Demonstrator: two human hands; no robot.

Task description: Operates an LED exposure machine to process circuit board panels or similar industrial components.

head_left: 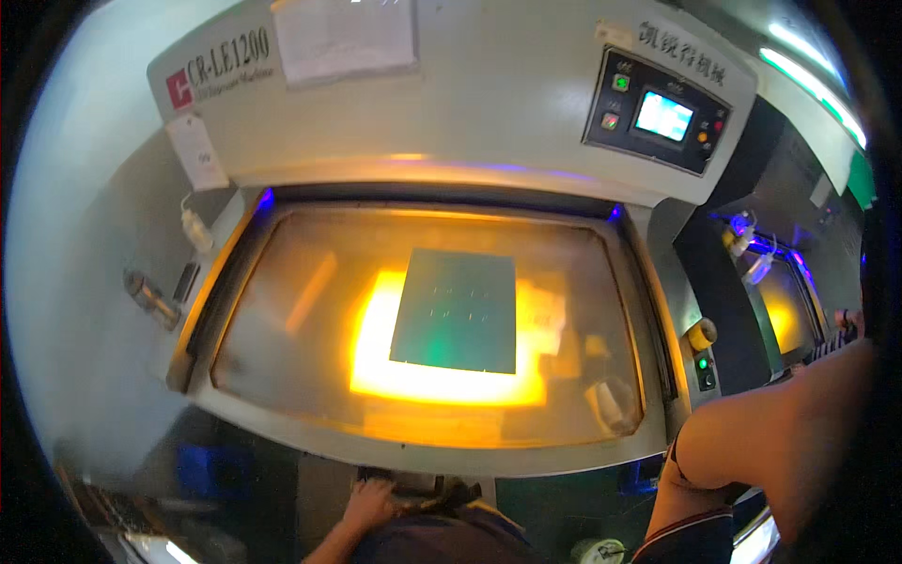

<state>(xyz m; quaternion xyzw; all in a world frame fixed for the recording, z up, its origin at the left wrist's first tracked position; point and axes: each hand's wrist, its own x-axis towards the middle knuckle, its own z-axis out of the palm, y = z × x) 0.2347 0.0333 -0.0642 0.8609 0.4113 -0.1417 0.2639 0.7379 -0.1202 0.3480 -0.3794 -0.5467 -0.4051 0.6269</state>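
My left hand (pixel 370 502) is low in front of the machine's front edge, beside a dark strap-like piece (pixel 442 496) near my waist. Its fingers look curled, and what they close on, if anything, is too small to make out. A bare bent arm (pixel 752 442), apparently my right, rises at the lower right toward the picture's rim; its hand is out of view. On the machine's framed, glossy bed (pixel 282 348), a dark green rectangular panel (pixel 454 310) lies over a bright yellow lit area. Several small light marks show on the panel. Neither hand touches it.
Above the bed hangs the machine's pale hood (pixel 489 103) with a control panel (pixel 601 122) and lit screen (pixel 664 117). A yellow knob (pixel 702 334) sits right of the frame. Another machine (pixel 780 301) glows at far right, near another person's hand (pixel 848 322).
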